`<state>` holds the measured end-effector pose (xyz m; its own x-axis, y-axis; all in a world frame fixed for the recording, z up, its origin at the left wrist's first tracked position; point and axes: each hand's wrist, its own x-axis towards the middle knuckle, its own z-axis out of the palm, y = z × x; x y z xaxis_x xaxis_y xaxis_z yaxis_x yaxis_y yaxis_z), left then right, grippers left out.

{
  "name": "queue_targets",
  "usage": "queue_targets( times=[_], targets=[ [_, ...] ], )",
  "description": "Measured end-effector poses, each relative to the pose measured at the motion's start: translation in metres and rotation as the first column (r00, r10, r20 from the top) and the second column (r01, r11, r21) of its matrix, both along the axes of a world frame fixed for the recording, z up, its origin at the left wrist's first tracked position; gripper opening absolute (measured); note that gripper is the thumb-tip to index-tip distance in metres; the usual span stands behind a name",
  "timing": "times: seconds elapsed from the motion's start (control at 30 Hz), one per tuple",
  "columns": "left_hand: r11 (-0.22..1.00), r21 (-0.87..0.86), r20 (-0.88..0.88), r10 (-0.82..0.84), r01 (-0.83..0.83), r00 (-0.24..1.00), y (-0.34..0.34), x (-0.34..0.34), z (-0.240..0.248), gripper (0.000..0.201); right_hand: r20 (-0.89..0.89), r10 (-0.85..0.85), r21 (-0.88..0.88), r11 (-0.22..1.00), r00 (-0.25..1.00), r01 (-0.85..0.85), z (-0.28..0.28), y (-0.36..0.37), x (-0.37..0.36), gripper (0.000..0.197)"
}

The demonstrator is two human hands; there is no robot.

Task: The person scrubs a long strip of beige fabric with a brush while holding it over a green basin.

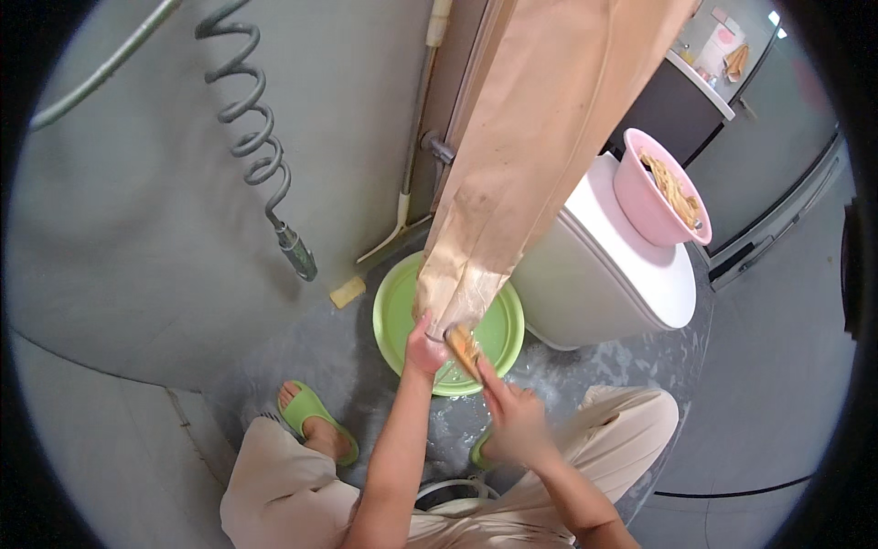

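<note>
A long beige-pink cloth (526, 137) hangs down from the top, its lower end wet, creased and shiny. My left hand (424, 349) is closed on that lower end, over a round green basin (388, 334) with water in it. In my right hand (519, 421) is a wooden-backed scrubbing brush (465, 352), held by its near end. The brush lies against or just beside the cloth's wet bottom edge, close to my left fingers. Its bristles are mostly hidden, and whether they touch the cloth I cannot tell.
Right of the basin stands a white toilet (599, 265) with a pink basin (660, 192) of tan items on its lid. A yellow sponge (347, 292) lies on the wet grey floor. At the left hangs a coiled hose with a nozzle (296, 252). My feet wear green slippers (311, 407).
</note>
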<state>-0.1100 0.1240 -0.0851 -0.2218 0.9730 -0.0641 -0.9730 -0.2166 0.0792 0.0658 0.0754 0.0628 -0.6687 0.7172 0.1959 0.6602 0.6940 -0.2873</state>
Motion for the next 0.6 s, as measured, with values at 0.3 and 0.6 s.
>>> queue_targets(
  times=[0.3,0.6],
  targets=[
    [0.953,-0.299,-0.070,0.035,-0.055,0.997,-0.031,0.057,-0.002,0.056,0.322,0.245,0.711,0.575,0.915,-0.404,-0.045,0.112,-0.009,0.066],
    [0.957,-0.267,-0.187,0.061,-0.111,0.981,-0.043,0.063,0.018,0.065,0.117,0.056,0.727,0.676,0.991,-0.124,-0.001,0.149,-0.009,0.075]
  ],
)
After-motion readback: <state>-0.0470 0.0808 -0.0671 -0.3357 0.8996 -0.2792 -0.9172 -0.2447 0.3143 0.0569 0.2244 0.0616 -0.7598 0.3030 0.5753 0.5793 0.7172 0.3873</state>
